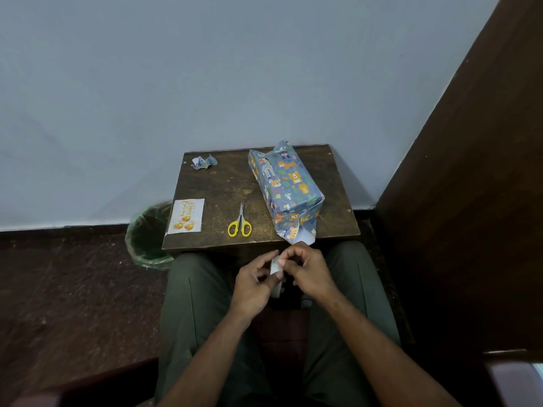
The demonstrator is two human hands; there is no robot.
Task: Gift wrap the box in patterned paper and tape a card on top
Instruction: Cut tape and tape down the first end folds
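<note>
The box (286, 186), wrapped in blue paper with animal prints, lies on the right half of a small dark wooden table (229, 186). Its near end flap hangs loose over the table's front edge. A card (186, 215) with gold ornaments lies at the table's left front corner. Below the table's front edge, above my lap, my left hand (255, 282) and my right hand (308, 273) meet. Together they pinch a small whitish piece (276, 267), probably tape; what it is cannot be told for sure.
Yellow-handled scissors (240, 223) lie shut on the table between card and box. A crumpled paper scrap (203, 163) sits at the back left corner. A green-lined bin (147, 233) stands on the floor to the left. A dark wooden panel (470, 171) rises on the right.
</note>
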